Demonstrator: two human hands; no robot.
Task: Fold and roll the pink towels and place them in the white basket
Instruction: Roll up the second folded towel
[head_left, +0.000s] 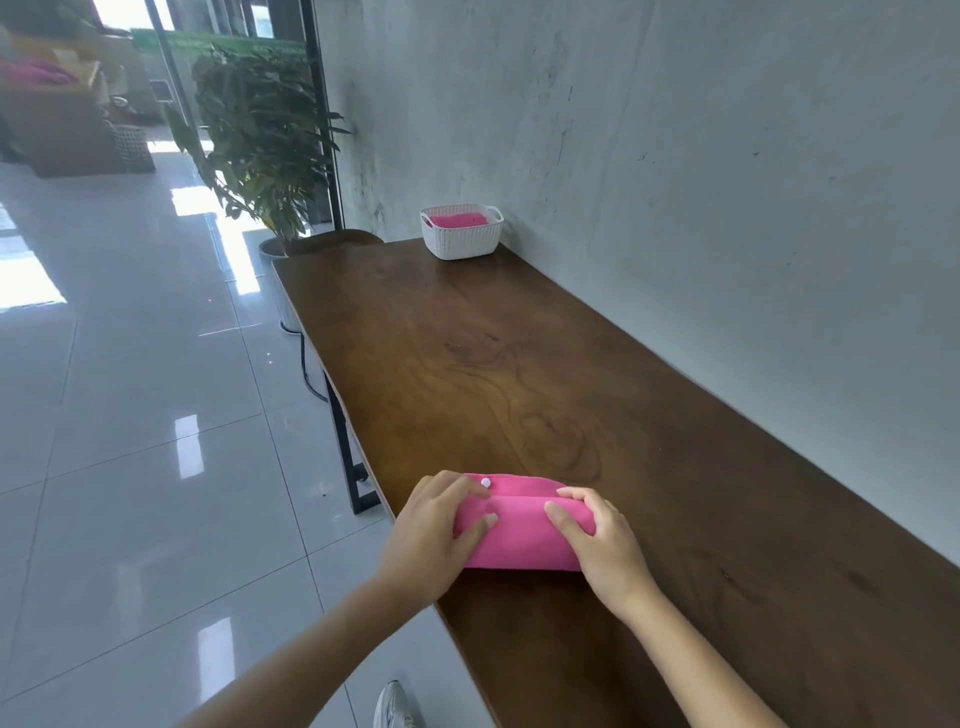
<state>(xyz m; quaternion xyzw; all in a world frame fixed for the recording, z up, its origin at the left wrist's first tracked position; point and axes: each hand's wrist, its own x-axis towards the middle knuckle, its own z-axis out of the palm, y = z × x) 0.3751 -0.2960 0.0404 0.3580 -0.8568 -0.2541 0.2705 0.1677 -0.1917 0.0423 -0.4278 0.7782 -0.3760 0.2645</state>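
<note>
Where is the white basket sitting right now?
In the head view, the white basket sits at the far end of the wooden table beside the grey wall, with a potted plant to its left.

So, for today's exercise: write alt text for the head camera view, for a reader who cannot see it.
The person's left hand and right hand hold a partly rolled pink towel at the near end of a long dark wooden table set against a grey wall. At the far end stands a white basket with another pink towel inside.
</note>
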